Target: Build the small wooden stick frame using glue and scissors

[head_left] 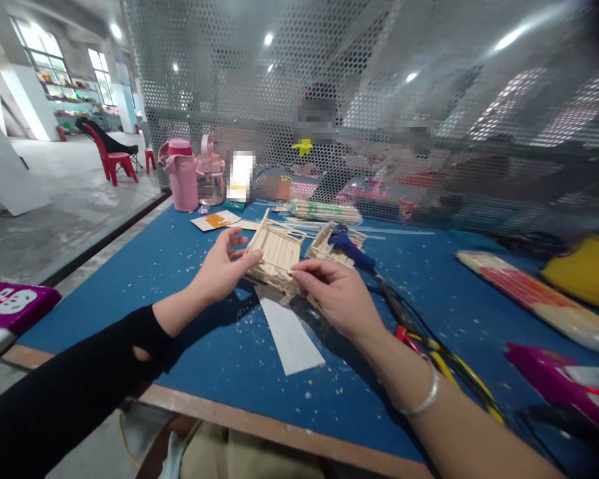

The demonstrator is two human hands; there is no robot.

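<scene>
A small model built of thin wooden sticks point(275, 249) is held tilted above the blue table. My left hand point(222, 266) grips its left side, thumb on the front edge and fingers behind. At its right corner, my right hand point(337, 293) is closed in a pinch, fingertips touching or very near the sticks. What sits between those fingertips is too small to make out. Just behind my right hand, a blue glue gun point(352, 247) rests against a second stick-built piece point(322, 241). A white paper strip point(292, 339) lies under the held model.
Behind are a bag of wooden sticks point(324, 211), a pink flask point(182, 176) and a clear bottle point(211, 179), before a perforated metal screen point(239, 80). Yellow-handled pliers point(444, 366) and cables lie right, near a packet of sticks point(534, 296). Purple power strips point(17, 306) flank the table.
</scene>
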